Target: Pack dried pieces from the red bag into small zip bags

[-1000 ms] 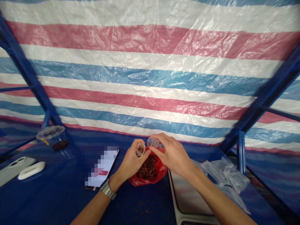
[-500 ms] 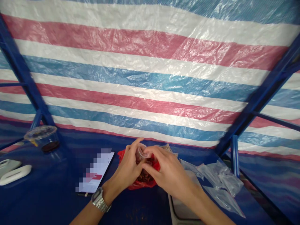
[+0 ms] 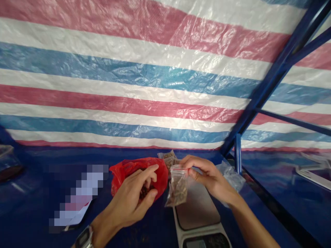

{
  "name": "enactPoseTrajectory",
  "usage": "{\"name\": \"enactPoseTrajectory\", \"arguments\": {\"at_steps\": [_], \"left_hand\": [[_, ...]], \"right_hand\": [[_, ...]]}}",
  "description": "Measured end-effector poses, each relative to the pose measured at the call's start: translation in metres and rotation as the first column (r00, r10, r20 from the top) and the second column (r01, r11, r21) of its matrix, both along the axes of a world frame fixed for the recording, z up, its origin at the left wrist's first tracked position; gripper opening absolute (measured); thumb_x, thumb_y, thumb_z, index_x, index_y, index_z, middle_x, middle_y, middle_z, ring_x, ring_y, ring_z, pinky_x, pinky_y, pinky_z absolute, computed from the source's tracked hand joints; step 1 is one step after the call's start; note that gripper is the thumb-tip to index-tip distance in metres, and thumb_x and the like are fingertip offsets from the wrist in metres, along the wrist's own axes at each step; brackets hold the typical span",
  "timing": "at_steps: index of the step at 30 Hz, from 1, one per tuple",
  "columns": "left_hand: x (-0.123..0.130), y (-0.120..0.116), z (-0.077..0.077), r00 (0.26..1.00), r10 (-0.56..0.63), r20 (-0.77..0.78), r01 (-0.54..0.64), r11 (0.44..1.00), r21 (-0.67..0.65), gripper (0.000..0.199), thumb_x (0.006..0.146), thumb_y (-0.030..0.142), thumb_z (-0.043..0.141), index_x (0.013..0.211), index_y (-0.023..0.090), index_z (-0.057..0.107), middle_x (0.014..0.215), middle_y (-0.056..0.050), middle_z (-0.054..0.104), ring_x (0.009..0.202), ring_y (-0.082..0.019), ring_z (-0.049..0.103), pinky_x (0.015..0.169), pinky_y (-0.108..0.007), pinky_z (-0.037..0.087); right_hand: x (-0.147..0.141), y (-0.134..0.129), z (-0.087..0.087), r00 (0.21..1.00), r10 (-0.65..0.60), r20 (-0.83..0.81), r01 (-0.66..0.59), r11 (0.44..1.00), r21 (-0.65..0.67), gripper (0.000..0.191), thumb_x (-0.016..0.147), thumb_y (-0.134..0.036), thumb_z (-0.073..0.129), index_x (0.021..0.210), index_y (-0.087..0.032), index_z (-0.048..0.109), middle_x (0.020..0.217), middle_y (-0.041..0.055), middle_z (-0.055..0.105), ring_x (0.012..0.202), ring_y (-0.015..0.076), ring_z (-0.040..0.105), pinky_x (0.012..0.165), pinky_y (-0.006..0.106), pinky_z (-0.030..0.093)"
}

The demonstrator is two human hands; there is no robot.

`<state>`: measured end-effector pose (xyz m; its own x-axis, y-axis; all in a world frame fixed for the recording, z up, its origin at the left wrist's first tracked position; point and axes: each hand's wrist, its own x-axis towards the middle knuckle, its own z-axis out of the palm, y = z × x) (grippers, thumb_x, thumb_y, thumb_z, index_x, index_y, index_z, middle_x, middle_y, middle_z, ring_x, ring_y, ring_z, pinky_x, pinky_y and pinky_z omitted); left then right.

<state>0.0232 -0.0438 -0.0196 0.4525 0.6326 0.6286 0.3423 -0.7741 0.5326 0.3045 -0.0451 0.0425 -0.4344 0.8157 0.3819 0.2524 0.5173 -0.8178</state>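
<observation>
Over a red plastic bag (image 3: 119, 172) with small brown pieces inside, my left hand (image 3: 137, 196) has its fingers apart and holds nothing; its fingertips are above the bag's opening. My right hand (image 3: 207, 175) pinches the top corner of a small clear zip bag (image 3: 178, 189) that holds brown material. This bag hangs upright beside the left edge of a kitchen scale (image 3: 198, 206) with a grey plate. Behind it, another filled small bag (image 3: 169, 159) lies against the red bag's right side.
A phone (image 3: 80, 210) lies left of the red bag, and a clear tub (image 3: 9, 165) stands at the far left. Clear bags (image 3: 232, 175) lie right of the scale, near a blue metal frame (image 3: 248, 113). Striped sheeting hangs behind.
My hands have separated. The small bag moved right with my right hand, out from over the red bag, while my left hand let go and opened. The view has turned right.
</observation>
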Motion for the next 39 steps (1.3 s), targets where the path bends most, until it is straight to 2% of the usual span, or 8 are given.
{"name": "enactPoseTrajectory", "arguments": {"at_steps": [4, 7, 13, 17, 20, 26, 32, 39], "left_hand": [[-0.004, 0.005, 0.002, 0.991, 0.131, -0.005, -0.13, 0.991, 0.04, 0.044, 0.101, 0.018, 0.048, 0.144, 0.024, 0.05, 0.097, -0.003, 0.073, 0.078, -0.015, 0.07, 0.075, -0.027, 0.058], [-0.006, 0.008, 0.004, 0.979, 0.197, -0.045, -0.193, 0.978, 0.082, 0.038, 0.101, 0.019, 0.048, 0.138, 0.022, 0.055, 0.092, -0.001, 0.072, 0.076, -0.015, 0.07, 0.074, -0.025, 0.058], [-0.007, 0.011, 0.003, 0.965, 0.254, -0.063, -0.241, 0.956, 0.166, 0.033, 0.101, 0.019, 0.047, 0.132, 0.021, 0.058, 0.091, 0.001, 0.072, 0.075, -0.014, 0.072, 0.071, -0.02, 0.057], [-0.006, 0.011, 0.002, 0.96, 0.27, -0.073, -0.251, 0.948, 0.197, 0.031, 0.102, 0.02, 0.048, 0.13, 0.02, 0.06, 0.091, 0.0, 0.074, 0.077, -0.014, 0.074, 0.075, -0.021, 0.059], [-0.007, 0.012, 0.0, 0.958, 0.279, -0.065, -0.258, 0.938, 0.233, 0.031, 0.102, 0.019, 0.048, 0.13, 0.02, 0.061, 0.097, -0.001, 0.077, 0.081, -0.015, 0.076, 0.08, -0.021, 0.06], [-0.004, 0.015, -0.002, 0.951, 0.307, -0.037, -0.283, 0.914, 0.29, 0.021, 0.101, 0.02, 0.053, 0.117, 0.021, 0.066, 0.104, -0.003, 0.081, 0.087, -0.017, 0.079, 0.085, -0.023, 0.061], [-0.001, 0.013, 0.001, 0.953, 0.299, -0.044, -0.272, 0.912, 0.307, 0.019, 0.1, 0.018, 0.053, 0.112, 0.02, 0.068, 0.1, -0.003, 0.081, 0.087, -0.018, 0.079, 0.084, -0.023, 0.061], [0.0, 0.011, 0.002, 0.953, 0.299, -0.049, -0.271, 0.913, 0.306, 0.02, 0.098, 0.015, 0.053, 0.109, 0.02, 0.069, 0.098, -0.003, 0.081, 0.085, -0.017, 0.079, 0.083, -0.025, 0.062]], "right_hand": [[0.037, 0.012, 0.0, 0.953, 0.105, 0.283, -0.023, 0.96, -0.279, 0.023, 0.099, -0.035, 0.064, 0.086, -0.018, 0.072, 0.084, 0.0027, 0.07, 0.08, 0.0181, 0.062, 0.075, 0.029, 0.044], [0.045, 0.016, -0.004, 0.912, 0.121, 0.393, 0.009, 0.95, -0.314, 0.017, 0.096, -0.03, 0.065, 0.091, -0.018, 0.076, 0.091, 0.0037, 0.073, 0.084, 0.019, 0.065, 0.076, 0.03, 0.046], [0.039, 0.022, -0.011, 0.925, -0.078, 0.373, 0.093, 0.995, -0.022, 0.024, 0.099, -0.031, 0.064, 0.12, -0.027, 0.075, 0.113, 0.0043, 0.073, 0.093, 0.0189, 0.065, 0.078, 0.03, 0.048], [0.038, 0.036, -0.027, 0.861, -0.449, 0.24, 0.378, 0.88, 0.289, 0.022, 0.104, -0.03, 0.056, 0.106, -0.022, 0.076, 0.104, 0.0068, 0.073, 0.094, 0.0209, 0.068, 0.081, 0.032, 0.049], [0.038, 0.041, -0.036, 0.826, -0.527, 0.201, 0.434, 0.821, 0.37, 0.021, 0.104, -0.03, 0.055, 0.104, -0.021, 0.075, 0.102, 0.0075, 0.074, 0.097, 0.0224, 0.069, 0.086, 0.034, 0.05], [0.038, 0.035, -0.028, 0.899, -0.383, 0.212, 0.331, 0.911, 0.246, 0.027, 0.106, -0.036, 0.054, 0.1, -0.021, 0.076, 0.102, 0.0052, 0.079, 0.094, 0.021, 0.072, 0.084, 0.031, 0.05], [0.038, 0.032, -0.023, 0.893, -0.393, 0.222, 0.337, 0.908, 0.251, 0.044, 0.109, -0.043, 0.045, 0.089, -0.019, 0.076, 0.087, 0.0039, 0.076, 0.081, 0.0186, 0.069, 0.077, 0.029, 0.046], [0.041, 0.03, -0.021, 0.93, -0.275, 0.244, 0.255, 0.961, 0.111, 0.025, 0.102, -0.031, 0.057, 0.091, -0.018, 0.076, 0.093, 0.0047, 0.076, 0.082, 0.0177, 0.066, 0.075, 0.029, 0.045]]}}
